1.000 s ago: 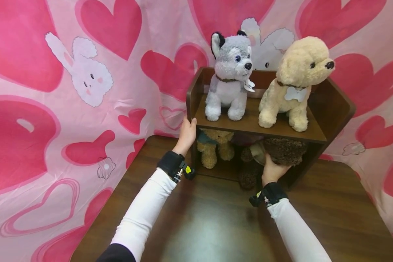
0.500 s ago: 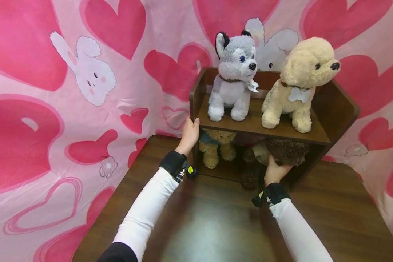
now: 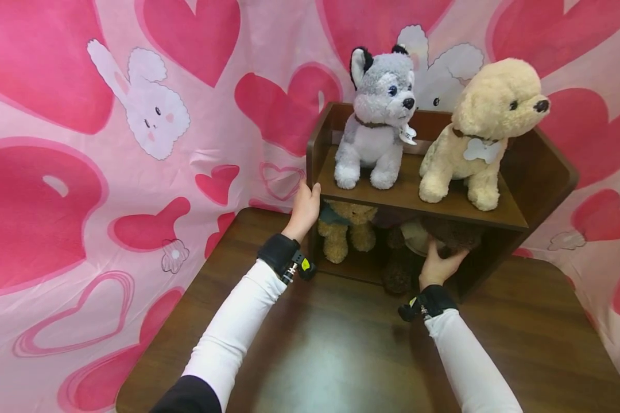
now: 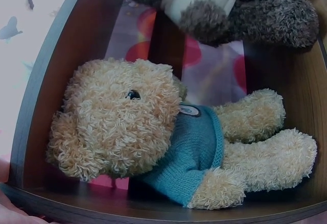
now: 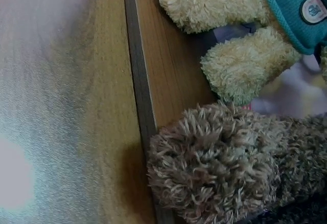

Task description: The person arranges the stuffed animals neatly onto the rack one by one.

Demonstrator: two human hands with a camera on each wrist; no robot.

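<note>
A dark brown teddy bear (image 4: pixel 250 20) in a cream top sits on the lower level of a wooden shelf (image 3: pixel 372 198). My right hand (image 3: pixel 441 267) holds this bear, thumb on its front; most of the fingers are hidden. In the right wrist view one shaggy brown foot (image 5: pixel 214 168) lies over the shelf's front edge. My left hand (image 3: pixel 305 209) grips the front edge of the shelf's left side panel. Beside that panel, inside, sits a tan teddy bear (image 4: pixel 122 117) in a teal knitted sweater (image 4: pixel 189 150).
On the shelf top stand a grey husky plush (image 3: pixel 372 120) and a cream puppy plush (image 3: pixel 483 132) with a bone-shaped tag. The shelf stands on a brown wooden table (image 3: pixel 341 344). A pink cloth with hearts and rabbits (image 3: pixel 201 115) hangs behind and at the sides.
My right hand has gone slightly deeper into the lower level, and the brown bear's head has moved back into shadow. The left hand keeps its grip. The head view has shifted a little.
</note>
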